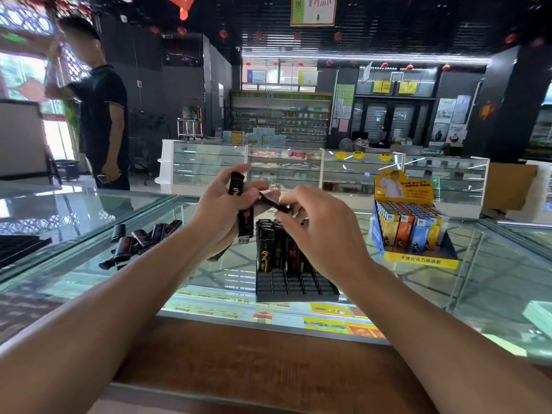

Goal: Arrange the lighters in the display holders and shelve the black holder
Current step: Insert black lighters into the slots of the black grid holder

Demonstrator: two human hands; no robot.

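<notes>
A black slotted holder sits on the glass counter, its back rows filled with upright black lighters and its front slots bare. Above it my left hand grips several black lighters, some pointing up and some down. My right hand pinches one end of a single black lighter that lies across between both hands, its other end touching the left fingers. A loose pile of black lighters lies on the glass to the left.
A yellow and blue display box of coloured lighters stands at the right on the counter. A black tray edge shows at far left. A person in a dark shirt stands beyond the counter's left end. A wooden edge runs along the near side.
</notes>
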